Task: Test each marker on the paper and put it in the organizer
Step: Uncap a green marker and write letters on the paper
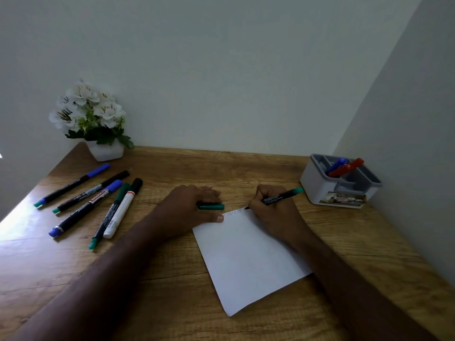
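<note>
Marker in use: a green marker (280, 197), at centre right of the frame, with its tip on the top edge of the paper (248, 257); it is tilted like a pen, probably to draw a test line.
Right hand: the right hand (273, 210) has its fingers curled tightly round the barrel of this marker, in a writing grip.
Cap: a green cap (211, 206) is pinched in the left hand (189, 207), I think so it is ready to close the marker after the test.
Left hand: it also rests on the top left corner of the paper, likely to stop the sheet from sliding.
Writing on paper: some small marks along the top edge, too small to read.
Organizer: a grey organizer (341, 182) at the right, near the wall, already holds a blue and a red marker.
Waiting markers: five markers (93, 200) lie at the left on the table (172, 279), apart from the paper, seemingly not tested yet.
Labels: the print on the barrels and the sticker on the organizer are not readable.
Flower pot: white flowers (91, 114) in the upper left corner.
</note>
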Action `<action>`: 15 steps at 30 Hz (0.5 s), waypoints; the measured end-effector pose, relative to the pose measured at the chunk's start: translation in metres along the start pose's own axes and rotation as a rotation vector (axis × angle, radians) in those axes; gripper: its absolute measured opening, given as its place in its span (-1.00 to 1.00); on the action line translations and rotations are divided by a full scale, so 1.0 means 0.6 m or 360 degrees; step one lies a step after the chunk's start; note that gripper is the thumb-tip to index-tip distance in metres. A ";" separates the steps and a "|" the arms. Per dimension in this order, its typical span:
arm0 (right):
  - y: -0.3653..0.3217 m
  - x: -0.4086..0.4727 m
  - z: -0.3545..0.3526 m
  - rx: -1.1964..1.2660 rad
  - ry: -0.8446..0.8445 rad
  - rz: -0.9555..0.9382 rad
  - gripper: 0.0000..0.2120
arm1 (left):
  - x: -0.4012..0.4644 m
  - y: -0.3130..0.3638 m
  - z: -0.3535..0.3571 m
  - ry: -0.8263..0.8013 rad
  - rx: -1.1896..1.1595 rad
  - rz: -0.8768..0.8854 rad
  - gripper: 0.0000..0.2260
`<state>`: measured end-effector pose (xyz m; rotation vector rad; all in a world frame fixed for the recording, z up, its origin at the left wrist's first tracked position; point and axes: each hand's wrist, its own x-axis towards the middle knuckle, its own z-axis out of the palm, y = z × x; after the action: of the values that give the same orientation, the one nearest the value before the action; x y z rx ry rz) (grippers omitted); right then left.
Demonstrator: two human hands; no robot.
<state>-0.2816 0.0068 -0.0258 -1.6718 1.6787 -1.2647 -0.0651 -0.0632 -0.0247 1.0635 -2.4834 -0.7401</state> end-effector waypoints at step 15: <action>0.004 0.001 -0.002 0.0028 0.0042 -0.0001 -0.75 | 0.001 0.003 -0.001 0.0011 -0.0014 -0.0021 -0.52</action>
<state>-0.2838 0.0063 -0.0272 -1.6519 1.6779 -1.3037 -0.0663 -0.0626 -0.0233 1.0788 -2.4671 -0.7491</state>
